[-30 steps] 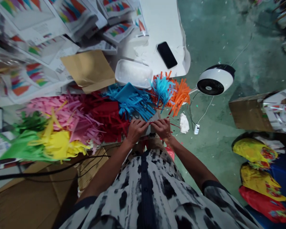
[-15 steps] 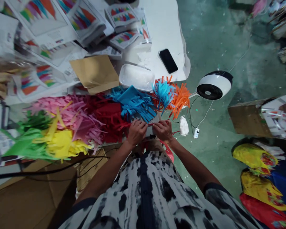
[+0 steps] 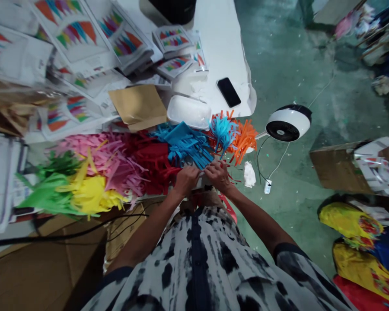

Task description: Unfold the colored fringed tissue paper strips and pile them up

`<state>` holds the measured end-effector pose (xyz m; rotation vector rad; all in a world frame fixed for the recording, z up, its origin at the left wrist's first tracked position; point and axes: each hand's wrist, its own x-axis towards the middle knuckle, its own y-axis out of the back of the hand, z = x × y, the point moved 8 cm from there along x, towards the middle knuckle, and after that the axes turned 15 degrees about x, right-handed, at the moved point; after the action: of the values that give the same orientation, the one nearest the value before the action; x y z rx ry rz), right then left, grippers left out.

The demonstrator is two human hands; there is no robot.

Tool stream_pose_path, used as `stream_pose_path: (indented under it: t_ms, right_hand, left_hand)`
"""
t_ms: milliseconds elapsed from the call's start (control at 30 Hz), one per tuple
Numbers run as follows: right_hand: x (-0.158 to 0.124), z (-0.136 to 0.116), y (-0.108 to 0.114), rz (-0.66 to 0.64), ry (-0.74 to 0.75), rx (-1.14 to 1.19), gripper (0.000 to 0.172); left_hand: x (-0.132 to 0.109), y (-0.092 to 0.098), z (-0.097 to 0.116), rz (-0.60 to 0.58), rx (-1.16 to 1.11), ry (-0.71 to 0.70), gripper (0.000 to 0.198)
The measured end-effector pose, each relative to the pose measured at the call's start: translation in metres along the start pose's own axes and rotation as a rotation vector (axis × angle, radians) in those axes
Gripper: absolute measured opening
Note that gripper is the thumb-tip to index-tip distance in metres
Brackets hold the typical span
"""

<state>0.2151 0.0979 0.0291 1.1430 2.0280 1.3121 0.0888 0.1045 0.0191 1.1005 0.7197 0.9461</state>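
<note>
Close together at the table's front edge, my left hand (image 3: 187, 179) and my right hand (image 3: 218, 175) are both closed in a pinch. Between the fingers is a red fringed strip, mostly hidden; thin red strands (image 3: 234, 179) poke out to the right of my right hand. Just beyond the hands lies a pile of blue fringe (image 3: 186, 144). A light blue tassel (image 3: 221, 129) and an orange one (image 3: 243, 140) lie past my right hand. To the left of my left hand spread dark red fringe (image 3: 152, 157), pink fringe (image 3: 106, 151), yellow fringe (image 3: 90, 194) and green fringe (image 3: 50, 194).
Behind the fringe stand a white plastic tray (image 3: 189, 113), a brown cardboard piece (image 3: 138, 106) and a phone (image 3: 228, 92). Printed packs (image 3: 81, 43) cover the table's left. Beside the table are a fan (image 3: 287, 123) with a cable, and a carton (image 3: 339, 168).
My right hand's fingers have shifted and curled over, covering the red strip seen between the hands before. The view has swung slightly. The piles lie as they were.
</note>
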Motion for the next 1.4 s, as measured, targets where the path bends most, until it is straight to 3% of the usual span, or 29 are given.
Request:
stream_pose_path:
  t_ms: [67, 167, 300, 533, 633, 733, 833, 933, 1000, 1067, 1233, 1333, 1400]
  right_hand:
    - [0.001, -0.005, 0.009, 0.032, 0.035, 0.011, 0.02]
    - [0.003, -0.016, 0.029, 0.09, 0.098, 0.018, 0.025]
    - [0.016, -0.032, 0.056, 0.126, 0.15, 0.008, 0.027]
    - [0.046, -0.07, 0.099, 0.213, 0.231, 0.02, 0.023]
    - [0.057, -0.084, 0.12, 0.304, 0.194, 0.099, 0.022]
    - [0.066, -0.086, 0.135, 0.436, 0.075, 0.335, 0.026]
    - [0.08, -0.075, 0.133, 0.493, -0.063, 0.787, 0.026]
    - [0.098, -0.066, 0.122, 0.447, -0.175, 1.192, 0.029]
    - [0.11, -0.068, 0.121, 0.398, -0.188, 1.305, 0.032]
    - [0.119, -0.073, 0.125, 0.353, -0.167, 1.342, 0.034]
    - [0.126, -0.079, 0.121, 0.185, -0.084, 1.23, 0.038]
    - [0.12, -0.068, 0.106, 0.005, -0.097, 1.061, 0.03]
    - [0.118, -0.056, 0.106, -0.016, -0.134, 0.989, 0.025]
  left_hand:
    - [-0.002, 0.009, -0.012, -0.015, -0.122, 0.147, 0.034]
    - [-0.007, 0.014, -0.03, -0.147, -0.517, 0.368, 0.045]
    - [-0.007, 0.034, -0.033, -0.259, -0.946, 0.454, 0.062]
    - [-0.014, 0.087, -0.039, -0.163, -1.117, 0.533, 0.06]
    - [-0.02, 0.102, -0.037, -0.142, -1.211, 0.543, 0.058]
    - [-0.02, 0.118, -0.036, -0.078, -1.249, 0.527, 0.054]
    - [-0.016, 0.139, -0.041, 0.106, -1.221, 0.489, 0.044]
    - [-0.01, 0.152, -0.045, 0.187, -1.25, 0.472, 0.04]
    - [-0.005, 0.157, -0.047, 0.183, -1.29, 0.464, 0.038]
    - [-0.002, 0.164, -0.052, 0.25, -1.322, 0.472, 0.035]
    - [0.007, 0.18, -0.072, 0.486, -1.378, 0.524, 0.035]
    - [0.007, 0.187, -0.086, 0.615, -1.421, 0.575, 0.038]
    - [0.007, 0.195, -0.09, 0.665, -1.379, 0.578, 0.036]
